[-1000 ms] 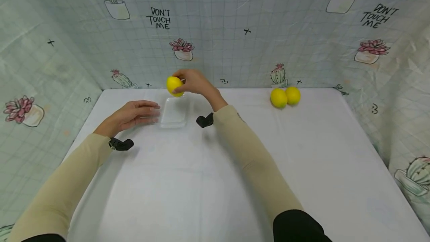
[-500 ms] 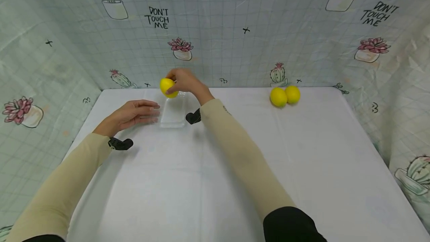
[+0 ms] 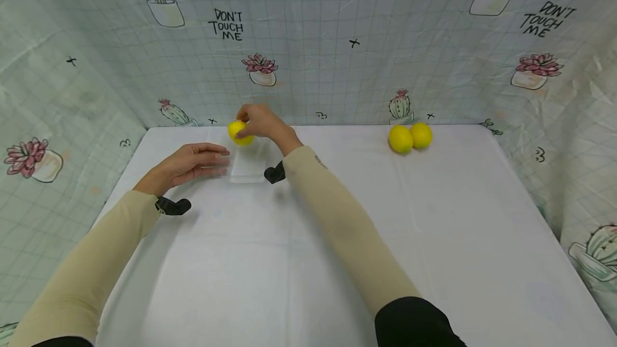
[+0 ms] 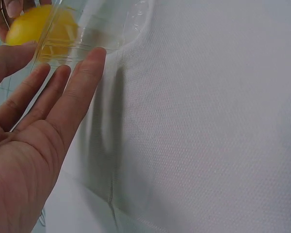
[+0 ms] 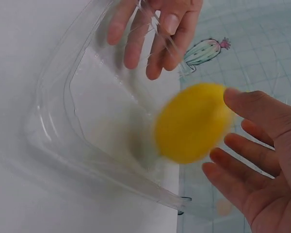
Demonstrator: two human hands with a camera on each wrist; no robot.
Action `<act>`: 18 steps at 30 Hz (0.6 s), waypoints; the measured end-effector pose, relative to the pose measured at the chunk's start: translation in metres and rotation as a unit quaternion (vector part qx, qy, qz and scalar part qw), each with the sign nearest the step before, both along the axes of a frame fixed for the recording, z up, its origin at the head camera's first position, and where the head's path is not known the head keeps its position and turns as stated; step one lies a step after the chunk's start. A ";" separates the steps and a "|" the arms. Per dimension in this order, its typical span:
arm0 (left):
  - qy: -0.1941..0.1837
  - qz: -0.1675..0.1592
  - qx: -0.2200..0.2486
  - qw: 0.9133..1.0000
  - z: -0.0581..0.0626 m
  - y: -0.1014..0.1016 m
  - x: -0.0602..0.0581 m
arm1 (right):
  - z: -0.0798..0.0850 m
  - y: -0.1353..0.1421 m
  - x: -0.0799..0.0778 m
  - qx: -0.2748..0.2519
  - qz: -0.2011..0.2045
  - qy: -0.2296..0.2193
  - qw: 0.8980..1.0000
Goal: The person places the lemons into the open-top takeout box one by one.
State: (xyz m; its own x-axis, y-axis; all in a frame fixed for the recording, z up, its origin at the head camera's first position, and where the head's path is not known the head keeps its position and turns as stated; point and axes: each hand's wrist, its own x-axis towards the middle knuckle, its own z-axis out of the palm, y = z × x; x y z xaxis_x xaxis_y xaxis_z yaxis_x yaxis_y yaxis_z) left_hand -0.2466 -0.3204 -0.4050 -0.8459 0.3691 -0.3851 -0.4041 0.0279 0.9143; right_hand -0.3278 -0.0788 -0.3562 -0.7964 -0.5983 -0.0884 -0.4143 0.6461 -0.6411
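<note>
Pinching the lemon (image 3: pixel 235 133) over the far end of the clear tray (image 3: pixel 248 166), near the worktop's (image 3: pixel 337 250) back edge, the right hand (image 3: pixel 262 122) might shove the tray by clipping its rim, since the left hand (image 3: pixel 195 164), straight-fingered, grips nothing.

This looks like a small screened-off booth: gridded sheeting (image 3: pixel 308 76) printed with potted cacti (image 3: pixel 400 107) and "DON'T TOUCH ME" lettering (image 3: pixel 226 24) hangs along the far, left and right sides of a white-covered desk (image 3: pixel 472 229). The wider building cannot be told.
</note>
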 end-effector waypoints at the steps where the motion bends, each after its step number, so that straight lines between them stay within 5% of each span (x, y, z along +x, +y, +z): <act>1: -0.001 0.001 -0.002 1.000 0.001 0.000 0.000 | 0.000 0.000 0.000 0.002 -0.001 0.001 1.000; 18: 0.005 0.021 -0.043 0.999 -0.002 0.002 0.000 | 0.005 0.056 0.000 -0.009 -0.004 0.054 0.998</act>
